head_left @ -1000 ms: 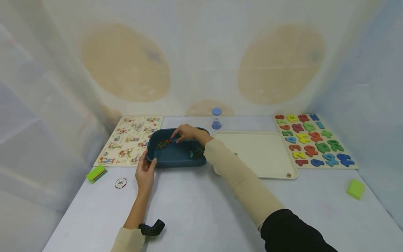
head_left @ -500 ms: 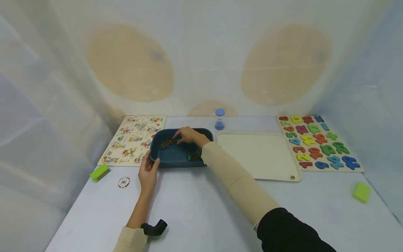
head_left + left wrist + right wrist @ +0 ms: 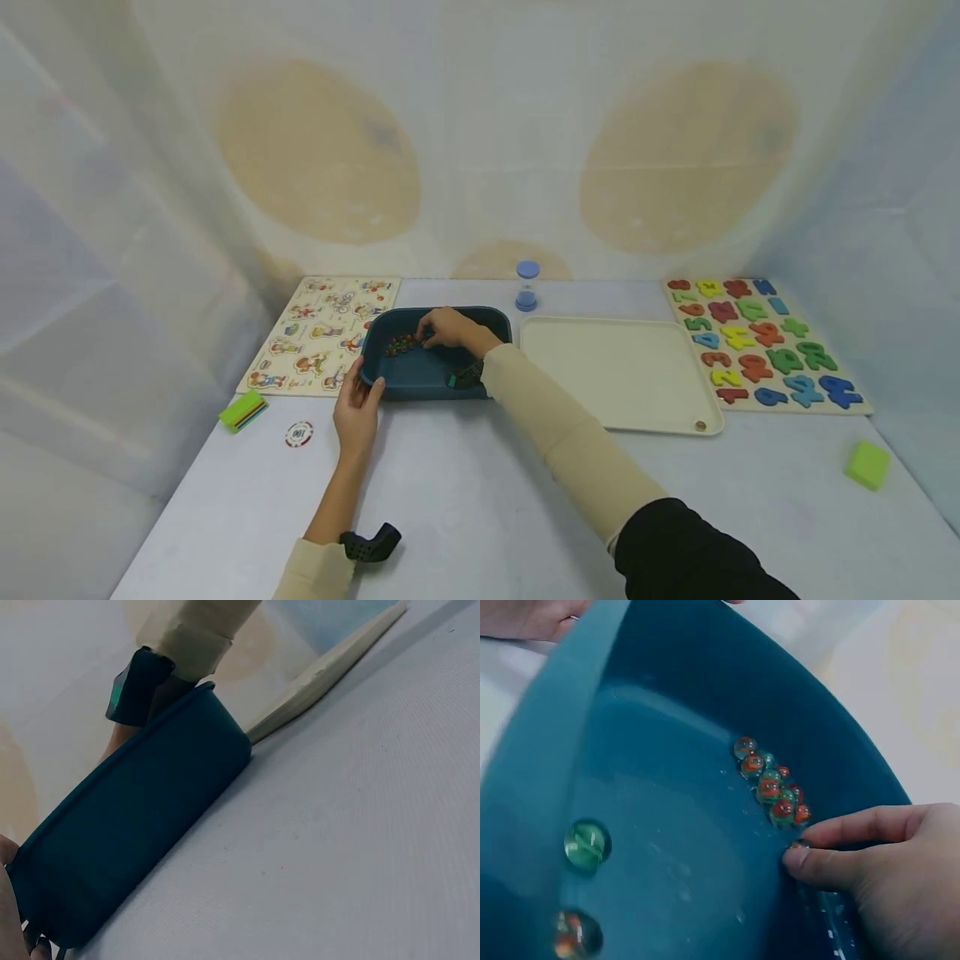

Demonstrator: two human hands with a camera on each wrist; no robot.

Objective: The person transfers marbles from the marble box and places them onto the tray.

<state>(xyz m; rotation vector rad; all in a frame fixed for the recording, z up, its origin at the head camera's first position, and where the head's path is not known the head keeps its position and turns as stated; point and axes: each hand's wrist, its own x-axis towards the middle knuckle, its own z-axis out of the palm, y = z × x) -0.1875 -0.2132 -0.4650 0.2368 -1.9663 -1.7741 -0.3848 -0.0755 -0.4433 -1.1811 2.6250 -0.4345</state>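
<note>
A dark teal plastic basin (image 3: 423, 390) stands on the table in the head view. My left hand (image 3: 356, 412) grips its left near corner, thumb at the rim. Inside the basin, my right hand (image 3: 900, 862) pinches a glass marble (image 3: 799, 845) between thumb and index finger, down near the basin floor. Just past those fingertips, several red, orange and green marbles (image 3: 769, 787) cluster along the wall. Across the basin floor lie a green marble (image 3: 585, 846) and an orange-streaked marble (image 3: 577, 934), apart from the cluster.
Right of the basin is a cream tray (image 3: 615, 367) bearing a small brownish round thing (image 3: 701, 426). A blue-capped hourglass (image 3: 527, 287) stands behind. Puzzle boards (image 3: 765, 350) flank both sides. A poker chip (image 3: 299, 434), a multicoloured stack (image 3: 243, 412) and a green block (image 3: 867, 465) lie nearer.
My right hand's thumb and index finger have come together on a marble beside the cluster. The left hand keeps its grip on the basin. The head view has shifted slightly.
</note>
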